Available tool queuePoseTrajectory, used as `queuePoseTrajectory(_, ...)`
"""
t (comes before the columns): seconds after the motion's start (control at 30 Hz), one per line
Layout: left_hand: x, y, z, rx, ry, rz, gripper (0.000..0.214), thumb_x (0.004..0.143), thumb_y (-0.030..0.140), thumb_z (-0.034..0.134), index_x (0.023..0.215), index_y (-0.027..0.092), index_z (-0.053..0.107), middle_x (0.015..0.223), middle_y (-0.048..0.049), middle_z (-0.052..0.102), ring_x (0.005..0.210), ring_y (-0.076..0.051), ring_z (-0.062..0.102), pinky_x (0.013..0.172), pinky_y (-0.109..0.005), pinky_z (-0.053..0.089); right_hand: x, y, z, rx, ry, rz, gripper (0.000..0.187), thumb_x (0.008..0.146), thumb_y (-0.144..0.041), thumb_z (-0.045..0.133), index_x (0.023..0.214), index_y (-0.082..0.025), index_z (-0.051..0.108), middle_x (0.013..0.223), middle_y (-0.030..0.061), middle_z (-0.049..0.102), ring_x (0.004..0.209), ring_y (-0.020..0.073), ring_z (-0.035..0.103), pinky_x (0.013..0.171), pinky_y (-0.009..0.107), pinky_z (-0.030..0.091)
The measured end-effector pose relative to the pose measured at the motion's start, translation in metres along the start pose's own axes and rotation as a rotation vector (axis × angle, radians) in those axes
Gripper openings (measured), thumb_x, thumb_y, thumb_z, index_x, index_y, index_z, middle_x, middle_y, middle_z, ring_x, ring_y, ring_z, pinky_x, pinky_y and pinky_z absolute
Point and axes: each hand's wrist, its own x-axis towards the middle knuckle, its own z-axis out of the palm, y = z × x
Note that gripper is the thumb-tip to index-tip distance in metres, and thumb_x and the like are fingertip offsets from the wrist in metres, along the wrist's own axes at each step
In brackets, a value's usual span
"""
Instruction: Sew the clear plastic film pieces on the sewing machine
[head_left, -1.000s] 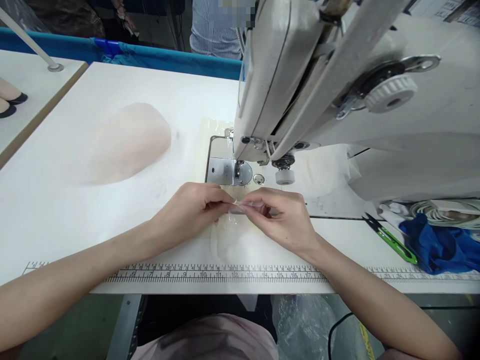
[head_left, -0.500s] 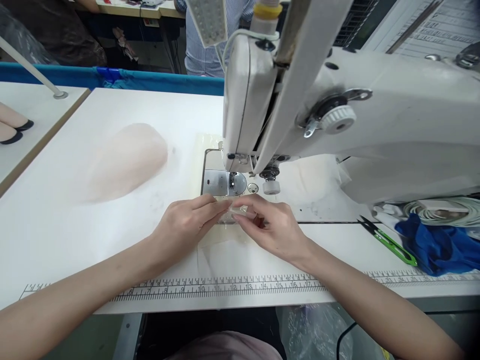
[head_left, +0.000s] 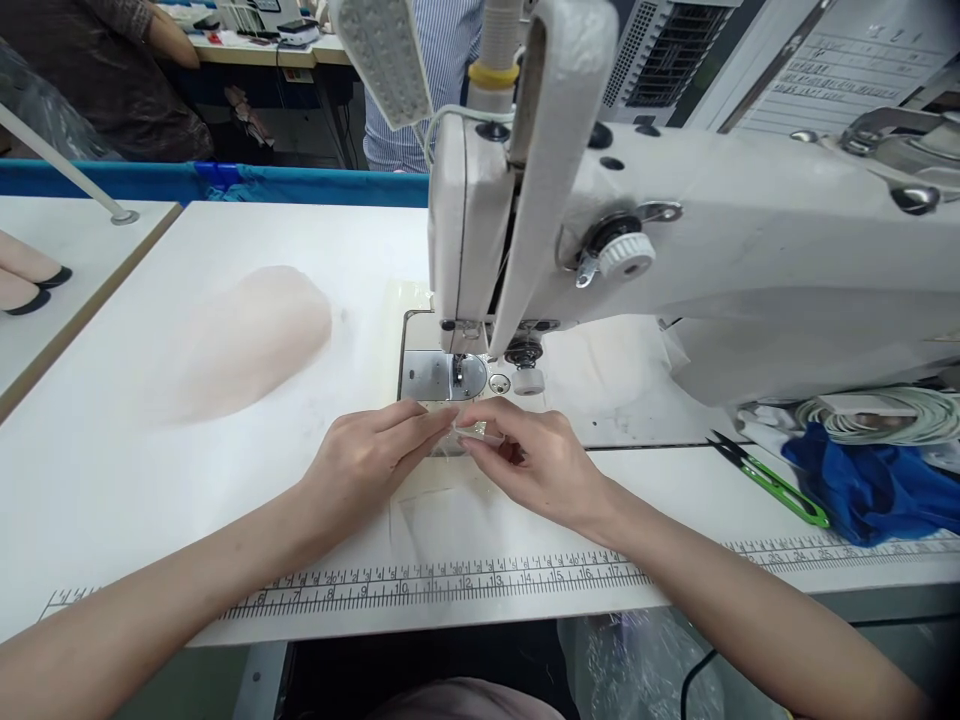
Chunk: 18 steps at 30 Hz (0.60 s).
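Note:
Just in front of the sewing machine [head_left: 487, 240], my left hand [head_left: 367, 460] and my right hand [head_left: 540, 462] meet at the fingertips. Between them is a small, thin, whitish see-through piece [head_left: 484, 435], which looks like sheer fabric. My right thumb and index finger pinch it, the other fingers curled behind. The left fingers are pressed together at its left end. Beyond the fingertips are the presser foot [head_left: 458, 370] and the metal needle plate [head_left: 424, 376]. Part of the piece is hidden by my fingers.
Green thread snips [head_left: 780, 490] lie at the right beside a crumpled blue cloth [head_left: 877, 485] and coiled cord [head_left: 877, 415]. A sheer beige oval [head_left: 259, 340] lies on the left. A printed ruler [head_left: 435, 588] runs along the front edge. Two people are beyond the table.
The camera view has shifted a little, so the machine sits further left. Both hands remain together at the small piece; its end at my right fingers looks flatter.

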Motion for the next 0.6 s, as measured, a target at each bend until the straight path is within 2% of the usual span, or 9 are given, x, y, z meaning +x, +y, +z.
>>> queuePoseTrajectory(0.07,0.0004,0.0005,-0.0003,-0.002,-0.003,0.003,0.017,0.095,0.015,0.055,0.106,0.011,0.066,0.075,-0.0003,0.067,0.059,-0.007,0.062,0.051,-0.015,0.050,-0.0001,0.0002,0.0002,-0.014,0.003,-0.011,0.017,0.094,-0.019,0.052,0.109,-0.021,0.057,0.094,-0.0007,0.071,0.051,0.0045,0.056,0.052,0.019,0.047)
queuePoseTrajectory(0.17,0.0015,0.0013,-0.0013,0.005,0.002,0.011,0.016,0.094,0.014,0.056,0.105,0.010,0.067,0.074,-0.0007,0.068,0.058,-0.007,0.062,0.051,-0.016,0.049,-0.0004,-0.0003,0.0004,-0.023,0.002,0.022,0.018,0.094,-0.020,0.052,0.111,-0.021,0.056,0.083,-0.0027,0.069,0.047,0.0048,0.053,0.049,0.019,0.044)
queuePoseTrajectory(0.43,0.0039,0.0024,-0.0037,0.079,0.043,0.039,0.011,0.092,0.015,0.060,0.101,0.015,0.066,0.071,0.0035,0.070,0.057,-0.006,0.063,0.052,-0.017,0.048,-0.0003,-0.0017,0.0011,-0.052,0.007,0.043,0.020,0.092,-0.018,0.053,0.112,-0.019,0.056,0.068,-0.0065,0.063,0.046,0.0050,0.051,0.048,0.018,0.041)
queuePoseTrajectory(0.6,0.0035,0.0027,-0.0029,0.074,0.068,0.012,0.001,0.092,0.017,0.061,0.092,0.016,0.062,0.069,0.0048,0.069,0.053,-0.005,0.060,0.051,-0.016,0.047,-0.0009,0.0003,0.0021,-0.077,0.022,-0.008,0.017,0.093,-0.018,0.052,0.109,-0.021,0.057,0.074,-0.0051,0.066,0.047,0.0042,0.051,0.048,0.017,0.042)
